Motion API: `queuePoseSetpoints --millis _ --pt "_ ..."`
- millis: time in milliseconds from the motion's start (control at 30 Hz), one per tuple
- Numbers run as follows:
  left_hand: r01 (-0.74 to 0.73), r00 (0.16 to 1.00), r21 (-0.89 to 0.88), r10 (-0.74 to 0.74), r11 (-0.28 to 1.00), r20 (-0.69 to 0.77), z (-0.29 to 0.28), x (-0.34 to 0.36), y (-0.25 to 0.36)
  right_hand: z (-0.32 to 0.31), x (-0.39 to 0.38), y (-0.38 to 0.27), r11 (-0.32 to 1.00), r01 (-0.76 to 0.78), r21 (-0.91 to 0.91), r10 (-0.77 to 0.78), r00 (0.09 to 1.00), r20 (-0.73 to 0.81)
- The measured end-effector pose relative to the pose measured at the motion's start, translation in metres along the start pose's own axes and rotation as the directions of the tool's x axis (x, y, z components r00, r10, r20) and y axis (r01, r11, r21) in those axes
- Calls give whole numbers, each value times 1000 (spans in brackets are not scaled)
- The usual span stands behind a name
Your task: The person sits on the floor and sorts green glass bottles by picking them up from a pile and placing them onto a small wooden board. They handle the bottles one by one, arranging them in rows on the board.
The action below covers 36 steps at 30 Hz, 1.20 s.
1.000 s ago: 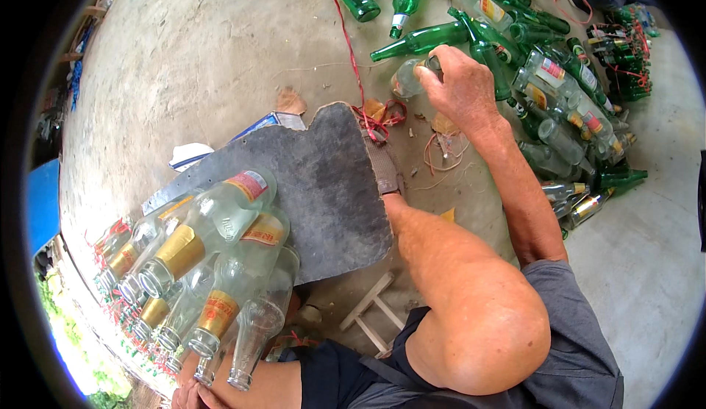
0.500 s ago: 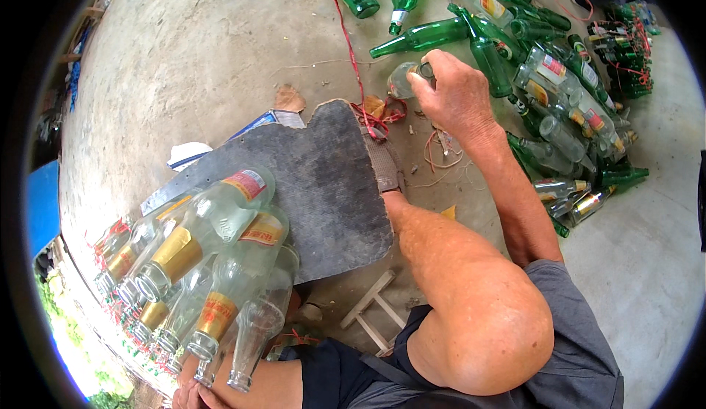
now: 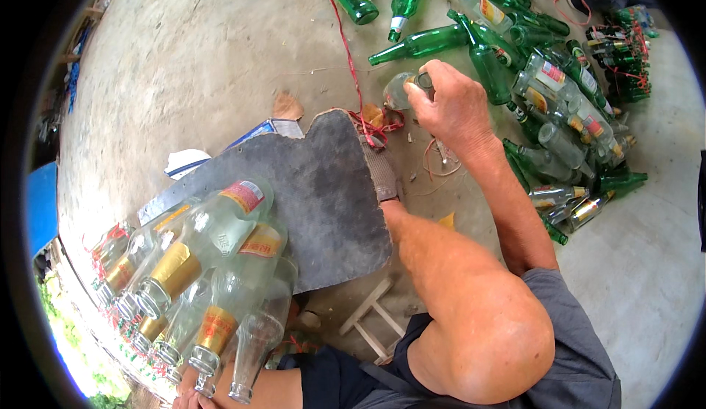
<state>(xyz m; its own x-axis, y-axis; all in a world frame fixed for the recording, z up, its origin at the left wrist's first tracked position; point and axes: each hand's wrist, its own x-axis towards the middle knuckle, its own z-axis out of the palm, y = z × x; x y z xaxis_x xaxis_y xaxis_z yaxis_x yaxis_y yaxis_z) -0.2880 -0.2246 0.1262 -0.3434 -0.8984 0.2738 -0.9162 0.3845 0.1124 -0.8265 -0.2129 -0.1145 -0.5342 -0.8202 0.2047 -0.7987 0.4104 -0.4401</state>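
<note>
My right hand (image 3: 448, 107) grips a clear glass bottle (image 3: 398, 90) by its dark-looking end, just below a green bottle (image 3: 419, 45) lying on the floor. Clear bottles with gold and red labels (image 3: 176, 269) lie stacked on a dark board (image 3: 331, 196) across my lap, necks pointing toward me. Under those necks, at the lower edge, my left hand (image 3: 197, 398) shows only curled fingers; what they hold is hidden. Red cord (image 3: 375, 133) lies tangled by the board's upper right corner.
Loose green and clear bottles (image 3: 551, 107) are heaped at upper right, beside cord-tied bundles of bottles (image 3: 618, 63). A wooden frame (image 3: 375, 306) lies below the board. Blue-and-white scraps (image 3: 184, 162) lie behind it. A blue panel (image 3: 44, 199) stands at far left.
My right hand has come slightly down and toward the left with the clear bottle. The board and the stacked bottles have shifted a little lower in the view.
</note>
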Motion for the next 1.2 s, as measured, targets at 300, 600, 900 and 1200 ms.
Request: queuePoseSetpoints --millis 300,600,900,1200 --pt "-2 1000 4 2 1000 -31 4 0 -3 -6 10 13 982 -140 128 141 990 3" --pt "92 963 -13 -93 996 -254 21 -16 -19 -1 7 110 990 -136 -23 138 965 223" --pt "105 994 2 -105 995 25 -2 3 6 42 44 230 805 -353 -476 432 900 62" --pt "103 992 6 -103 995 71 1 19 26 59 56 257 736 -448 -508 564 820 94"
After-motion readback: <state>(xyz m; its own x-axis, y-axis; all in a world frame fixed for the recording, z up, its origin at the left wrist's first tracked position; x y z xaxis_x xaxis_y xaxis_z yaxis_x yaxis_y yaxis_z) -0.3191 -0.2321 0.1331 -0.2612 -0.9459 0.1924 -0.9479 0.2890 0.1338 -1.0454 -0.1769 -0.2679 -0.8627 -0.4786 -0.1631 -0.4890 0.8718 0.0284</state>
